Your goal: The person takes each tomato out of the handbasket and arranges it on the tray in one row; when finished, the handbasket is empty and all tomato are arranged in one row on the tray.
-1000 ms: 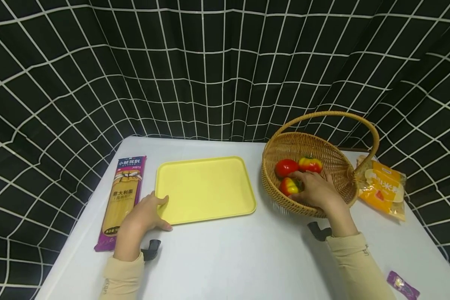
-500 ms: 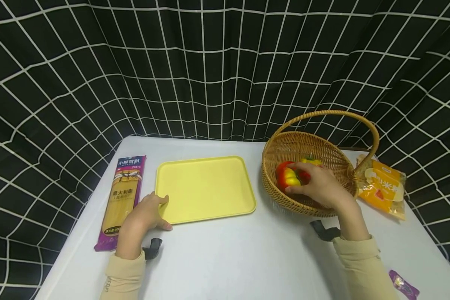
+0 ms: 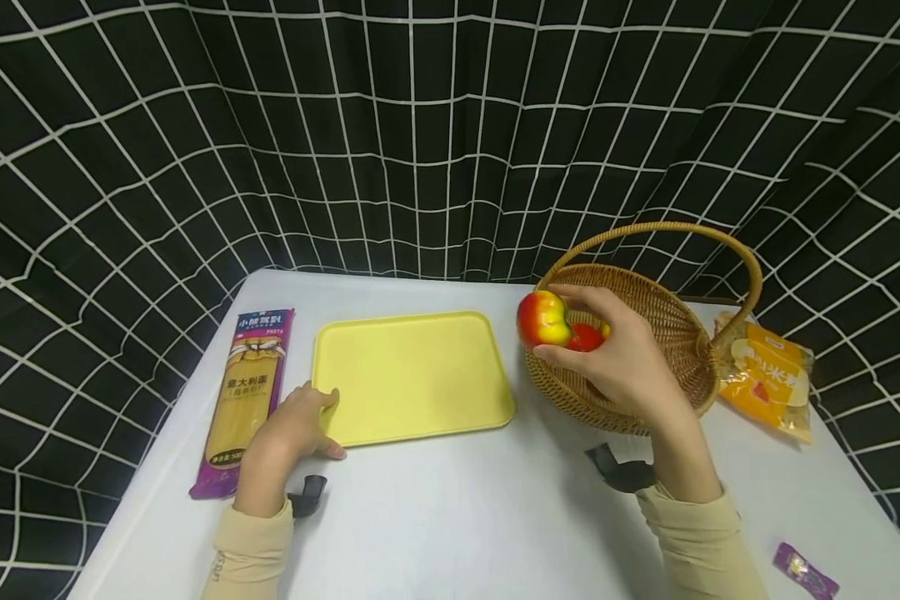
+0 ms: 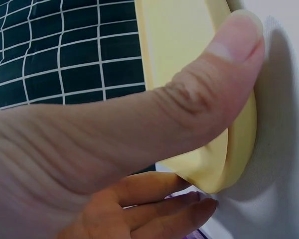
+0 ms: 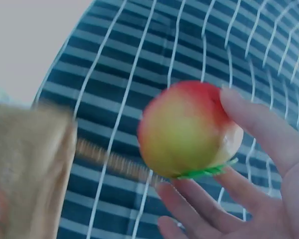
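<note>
My right hand (image 3: pixel 621 350) holds a round red-and-yellow fruit with a green leafy top (image 3: pixel 543 319) between thumb and fingers, above the left rim of the wicker basket (image 3: pixel 663 358). The right wrist view shows the same fruit (image 5: pixel 189 130) against the curtain. Inside the basket a red fruit (image 3: pixel 587 337) shows partly; my hand hides most of what is in there. At the near left corner of the yellow tray (image 3: pixel 412 379), my left hand (image 3: pixel 291 429) grips the rim. In the left wrist view its thumb (image 4: pixel 209 84) lies across the tray's corner, fingers outside.
A purple pasta packet (image 3: pixel 249 392) lies left of the tray, partly behind my left hand. Right of the basket is an orange food bag (image 3: pixel 768 375). A small purple sachet (image 3: pixel 805 571) lies near the table's right edge. A black gridded curtain (image 3: pixel 450 142) hangs behind.
My right hand has picked the red-and-yellow fruit out of the basket and moved it up and left over the rim. My left hand stays at the tray's corner.
</note>
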Action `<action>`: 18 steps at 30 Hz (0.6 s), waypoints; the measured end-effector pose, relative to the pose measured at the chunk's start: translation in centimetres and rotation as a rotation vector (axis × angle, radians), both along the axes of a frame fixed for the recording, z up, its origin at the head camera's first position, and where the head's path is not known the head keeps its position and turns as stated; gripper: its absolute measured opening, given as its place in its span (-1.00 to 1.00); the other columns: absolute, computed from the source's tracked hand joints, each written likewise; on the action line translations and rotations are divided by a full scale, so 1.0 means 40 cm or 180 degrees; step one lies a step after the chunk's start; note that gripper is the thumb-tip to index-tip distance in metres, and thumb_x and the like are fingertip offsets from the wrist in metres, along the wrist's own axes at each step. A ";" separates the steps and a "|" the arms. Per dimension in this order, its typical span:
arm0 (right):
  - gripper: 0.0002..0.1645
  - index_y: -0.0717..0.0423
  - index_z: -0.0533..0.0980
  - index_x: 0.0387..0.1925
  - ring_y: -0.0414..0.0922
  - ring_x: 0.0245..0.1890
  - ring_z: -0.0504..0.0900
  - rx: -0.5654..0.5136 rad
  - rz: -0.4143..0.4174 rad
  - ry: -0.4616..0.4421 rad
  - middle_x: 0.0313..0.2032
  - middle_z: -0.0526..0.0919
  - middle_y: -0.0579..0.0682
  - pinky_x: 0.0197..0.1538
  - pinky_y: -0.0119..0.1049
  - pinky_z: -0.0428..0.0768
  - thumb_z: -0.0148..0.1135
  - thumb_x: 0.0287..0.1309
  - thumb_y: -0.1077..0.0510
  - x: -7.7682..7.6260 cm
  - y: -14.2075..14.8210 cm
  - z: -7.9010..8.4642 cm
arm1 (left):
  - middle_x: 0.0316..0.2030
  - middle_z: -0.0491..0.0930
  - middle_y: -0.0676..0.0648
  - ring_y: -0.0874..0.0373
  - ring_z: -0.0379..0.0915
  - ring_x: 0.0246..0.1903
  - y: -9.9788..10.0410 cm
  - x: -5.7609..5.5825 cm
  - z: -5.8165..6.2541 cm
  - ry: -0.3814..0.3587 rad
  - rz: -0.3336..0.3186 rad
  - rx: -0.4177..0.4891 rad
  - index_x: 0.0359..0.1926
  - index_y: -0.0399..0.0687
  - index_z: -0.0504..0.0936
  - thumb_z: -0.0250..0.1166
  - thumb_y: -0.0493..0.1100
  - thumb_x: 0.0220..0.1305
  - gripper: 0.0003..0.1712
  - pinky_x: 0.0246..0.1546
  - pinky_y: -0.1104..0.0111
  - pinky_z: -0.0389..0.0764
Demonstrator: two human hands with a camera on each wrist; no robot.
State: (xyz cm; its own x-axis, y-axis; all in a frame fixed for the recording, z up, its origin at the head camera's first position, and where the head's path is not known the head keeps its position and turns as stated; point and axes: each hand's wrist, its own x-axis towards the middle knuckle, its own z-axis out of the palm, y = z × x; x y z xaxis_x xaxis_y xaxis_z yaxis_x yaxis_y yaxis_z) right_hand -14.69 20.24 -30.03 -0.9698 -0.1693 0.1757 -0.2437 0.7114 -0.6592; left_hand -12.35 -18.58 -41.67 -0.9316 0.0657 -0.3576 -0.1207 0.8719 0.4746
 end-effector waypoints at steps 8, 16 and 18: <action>-0.12 -0.09 0.54 0.41 0.06 0.38 0.51 -0.0417 0.0273 0.0126 0.32 0.61 0.02 0.50 0.31 0.38 0.70 0.03 0.06 -0.062 -0.161 -0.056 | 0.53 0.18 -0.56 -0.47 0.19 0.49 0.001 0.001 -0.002 -0.0033 0.0025 0.0002 0.48 -0.34 0.42 0.74 -0.21 -0.09 0.11 0.50 -0.27 0.32; -0.14 -0.06 0.57 0.38 0.07 0.37 0.52 -0.0617 0.0539 -0.0077 0.28 0.64 0.01 0.50 0.22 0.42 0.70 0.01 0.10 -0.149 -0.309 -0.151 | 0.56 0.01 -0.63 -0.58 -0.06 0.56 0.004 0.001 0.002 -0.0079 -0.0013 -0.0068 0.51 -0.34 0.38 0.72 -0.20 -0.06 0.12 0.52 -0.36 0.17; -0.15 -0.07 0.57 0.38 0.06 0.36 0.54 -0.0602 0.0614 -0.0170 0.27 0.64 0.00 0.49 0.17 0.46 0.70 0.01 0.10 -0.163 -0.345 -0.178 | 0.55 0.00 -0.64 -0.59 -0.09 0.56 0.006 0.002 0.003 -0.0086 -0.0021 -0.0060 0.52 -0.34 0.36 0.71 -0.22 -0.05 0.12 0.53 -0.37 0.14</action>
